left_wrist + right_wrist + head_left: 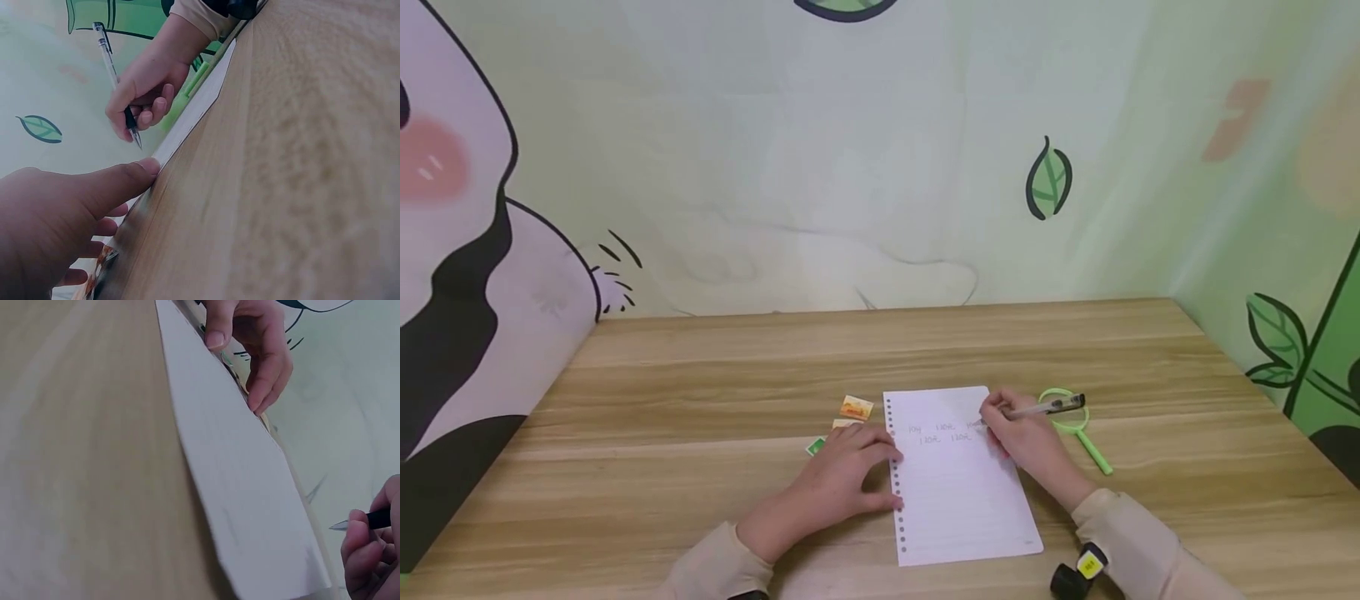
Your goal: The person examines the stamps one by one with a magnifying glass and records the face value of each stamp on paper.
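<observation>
A white sheet of loose-leaf paper (958, 508), punched with holes down its left edge, lies on the wooden table. Two short lines of handwriting (940, 433) show in its upper part. My right hand (1026, 437) pinches a clear pen with a black cap end and grip (1048, 407) over the sheet's upper right. In the left wrist view the pen (107, 59) points tip down, close over the paper. My left hand (842, 475) rests with fingers spread, thumb (147, 167) and fingertips on the punched edge. Small cards (856, 407) lie partly hidden beyond it.
A green magnifying glass (1093, 452) lies right of the paper, partly behind the right hand and pen. One card is green (815, 447). The table (700, 392) meets a wall (820, 167) printed with leaves and a panda at its back edge.
</observation>
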A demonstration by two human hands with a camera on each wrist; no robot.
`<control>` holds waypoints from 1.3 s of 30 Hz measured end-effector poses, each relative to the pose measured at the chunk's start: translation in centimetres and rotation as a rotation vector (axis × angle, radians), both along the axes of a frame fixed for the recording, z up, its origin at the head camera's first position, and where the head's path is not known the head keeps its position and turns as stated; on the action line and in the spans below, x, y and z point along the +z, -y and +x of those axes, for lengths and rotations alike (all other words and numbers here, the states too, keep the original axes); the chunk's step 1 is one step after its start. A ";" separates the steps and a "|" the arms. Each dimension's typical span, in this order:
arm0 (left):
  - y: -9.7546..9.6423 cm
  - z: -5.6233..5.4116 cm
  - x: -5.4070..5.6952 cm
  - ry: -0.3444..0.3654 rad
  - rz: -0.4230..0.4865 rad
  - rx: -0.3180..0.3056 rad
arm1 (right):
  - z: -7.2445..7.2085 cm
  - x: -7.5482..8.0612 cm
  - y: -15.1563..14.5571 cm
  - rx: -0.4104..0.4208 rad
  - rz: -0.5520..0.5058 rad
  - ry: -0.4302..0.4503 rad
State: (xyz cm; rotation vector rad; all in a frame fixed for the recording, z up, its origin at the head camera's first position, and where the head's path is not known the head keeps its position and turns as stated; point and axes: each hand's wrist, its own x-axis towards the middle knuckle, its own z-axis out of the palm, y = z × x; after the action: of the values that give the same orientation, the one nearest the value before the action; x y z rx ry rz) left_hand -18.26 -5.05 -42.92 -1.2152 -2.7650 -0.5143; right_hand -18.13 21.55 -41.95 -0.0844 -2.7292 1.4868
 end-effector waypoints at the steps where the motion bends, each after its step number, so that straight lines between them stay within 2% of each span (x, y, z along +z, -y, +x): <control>1: 0.0 0.0 -0.1 -0.002 0.000 0.000 | 0.0 0.1 0.0 0.003 0.009 0.011; 6: 0.0 0.0 -0.1 0.004 0.002 0.000 | 0.2 0.9 -0.3 0.047 0.036 0.051; 12: 0.1 0.0 -0.1 0.008 0.000 0.003 | 0.5 1.7 -0.8 0.158 0.060 0.003; 15: 0.1 0.0 -0.1 -0.001 0.004 -0.003 | 0.5 2.1 -1.0 0.172 0.104 0.001; 17: 0.1 0.1 0.0 -0.005 0.009 -0.007 | 0.5 2.4 -1.0 0.174 0.121 0.030; 23: 0.1 0.0 -0.1 -0.011 0.009 -0.010 | 0.7 3.1 -1.6 0.221 0.092 0.124; 29: 0.2 0.0 -0.1 -0.010 0.007 -0.007 | 0.8 3.5 -2.6 0.327 0.094 0.089; 33: 0.2 0.0 -0.2 -0.008 0.002 -0.002 | 0.7 3.8 -3.2 0.341 0.088 0.091; 39: 0.1 0.0 -0.1 0.004 -0.011 0.002 | 0.9 4.0 -3.9 0.320 0.026 0.125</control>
State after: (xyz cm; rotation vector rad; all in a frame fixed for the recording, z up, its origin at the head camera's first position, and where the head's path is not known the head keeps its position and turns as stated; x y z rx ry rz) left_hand -18.29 -5.18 -43.07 -1.2150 -2.7758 -0.5021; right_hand -17.22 25.40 -37.97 0.2840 -2.9728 1.5629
